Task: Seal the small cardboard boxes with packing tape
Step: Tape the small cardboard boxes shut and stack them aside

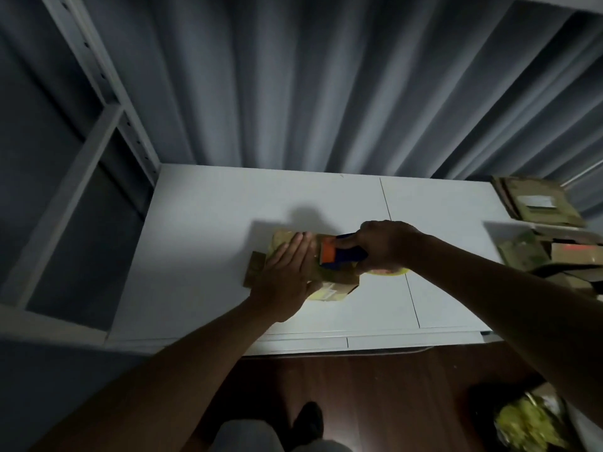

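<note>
Box (329, 275) under flat left grip (287, 272) | right grip (385, 246) clutches tape dispenser (339, 252) on box top

Box (336, 282) top under both hands; blurred cardboard pile (541, 256), perhaps flattened, cut off right.

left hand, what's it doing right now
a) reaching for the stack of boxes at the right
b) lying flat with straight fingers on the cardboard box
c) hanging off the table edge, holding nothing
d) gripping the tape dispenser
b: the left hand lies flat, fingers straight, on top of the small cardboard box on the white table, while the right hand holds the orange and blue tape dispenser on the box.
</note>
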